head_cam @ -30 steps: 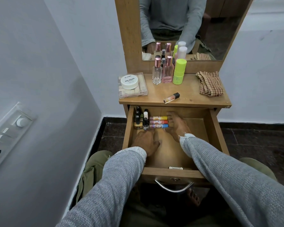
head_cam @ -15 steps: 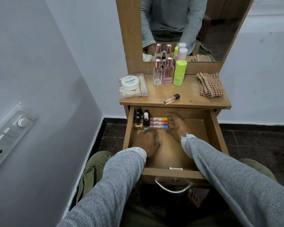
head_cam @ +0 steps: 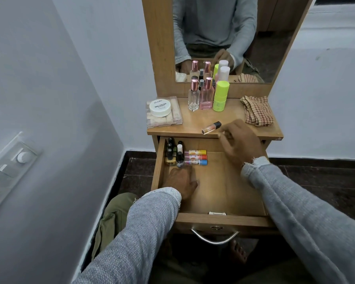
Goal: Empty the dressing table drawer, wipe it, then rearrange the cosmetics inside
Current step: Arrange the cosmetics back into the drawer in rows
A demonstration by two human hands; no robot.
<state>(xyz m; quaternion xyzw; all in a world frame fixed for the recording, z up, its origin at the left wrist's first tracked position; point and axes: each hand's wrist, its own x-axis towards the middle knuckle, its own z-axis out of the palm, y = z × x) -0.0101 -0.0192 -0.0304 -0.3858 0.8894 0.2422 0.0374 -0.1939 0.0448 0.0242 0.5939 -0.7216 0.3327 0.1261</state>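
Reaching up over the open drawer (head_cam: 223, 220), the right hand (head_cam: 241, 141) is raised in front of the table top's front edge, its fingers loosely curled and a little apart, holding nothing; the fingertips are very near the lip gloss tube (head_cam: 211, 127) but I cannot tell if they touch it. This tube lies on its side near the front edge of the dressing table top (head_cam: 223, 117), with its black cap pointing to the back right. The left hand (head_cam: 180, 181) rests flat in the left part of the drawer, palm down and fingers loosely spread, just in front of the small nail polish bottles (head_cam: 173, 153), which stand together in the back left corner. Beside them, on the right, three lip balm tubes (head_cam: 195, 157) with yellow, red and blue caps lie in a row, side by side and touching. The rest of the drawer floor is bare wood. On the table top at the back stand a clear perfume bottle (head_cam: 193, 95) and a pink perfume bottle (head_cam: 207, 95), both with rose gold caps, and next to them a lime green container (head_cam: 220, 95). At the left is a clear case (head_cam: 164, 117) with a white jar (head_cam: 160, 107) marked NAIL POLISH on it. A checked cloth (head_cam: 256, 110) lies crumpled at the right. Both arms wear grey knitted sleeves.
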